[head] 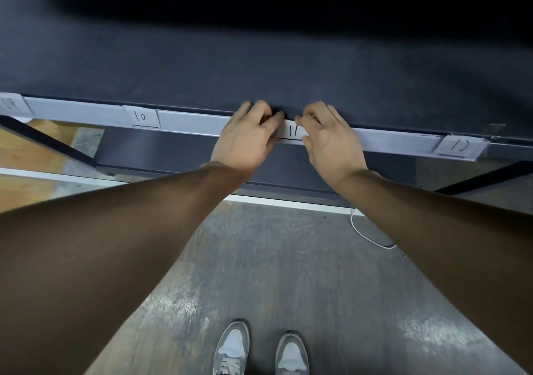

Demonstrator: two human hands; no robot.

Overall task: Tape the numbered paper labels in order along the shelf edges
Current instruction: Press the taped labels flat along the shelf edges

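A white paper label marked 11 (291,132) lies against the grey front edge of the shelf (193,122). My left hand (245,138) holds its left end, fingers curled over the top of the edge and thumb at the label's lower corner. My right hand (328,141) holds the right end the same way, so only the label's middle shows. Label 10 (144,116) is stuck on the edge to the left. Label 12 (458,147) sits under clear tape to the right. Another label (10,105) at the far left is too blurred to read.
The dark shelf top (259,72) runs back into shadow. A lower shelf and black diagonal braces sit under the edge. A white cable (372,236) lies on the grey floor to the right, and my grey shoes (233,348) stand just in front of the shelf.
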